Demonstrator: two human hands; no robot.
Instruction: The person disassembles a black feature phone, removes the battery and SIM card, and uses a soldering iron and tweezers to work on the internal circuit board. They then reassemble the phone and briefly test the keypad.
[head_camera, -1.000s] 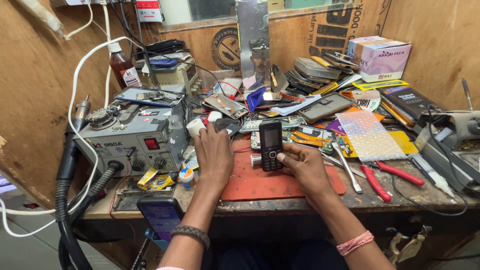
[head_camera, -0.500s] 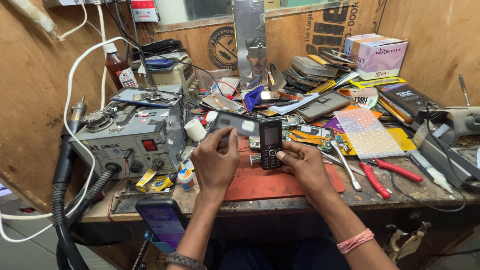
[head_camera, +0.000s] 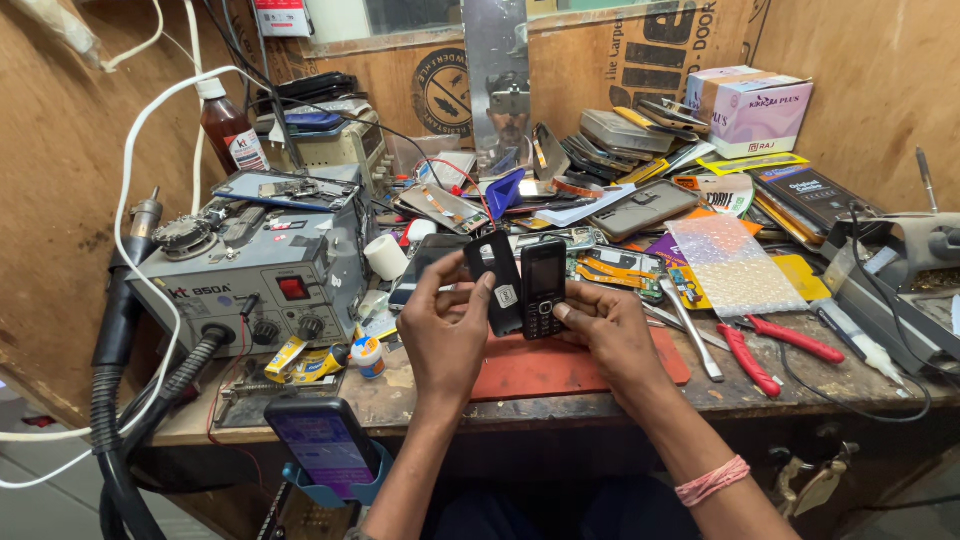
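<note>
My right hand (head_camera: 612, 330) holds a small black keypad phone (head_camera: 543, 288) upright, screen and keys toward me. Just left of the phone, my left hand (head_camera: 445, 335) grips a black back cover (head_camera: 497, 283) with a small white sticker on it; the two pieces stand side by side, almost touching. Both hands hover above a red work mat (head_camera: 540, 368) on the wooden bench (head_camera: 800, 385).
A grey rework station (head_camera: 250, 270) with black hoses stands at left. A smartphone in a blue holder (head_camera: 322, 448) sits at the bench's front edge. Red-handled pliers (head_camera: 775, 345), tweezers (head_camera: 690, 330), bubble wrap (head_camera: 735, 265), stacked phone parts and boxes crowd the right and back.
My left hand left the mat, picked up the black back cover from behind the phone and brought it beside the phone. The right hand kept the phone upright.
</note>
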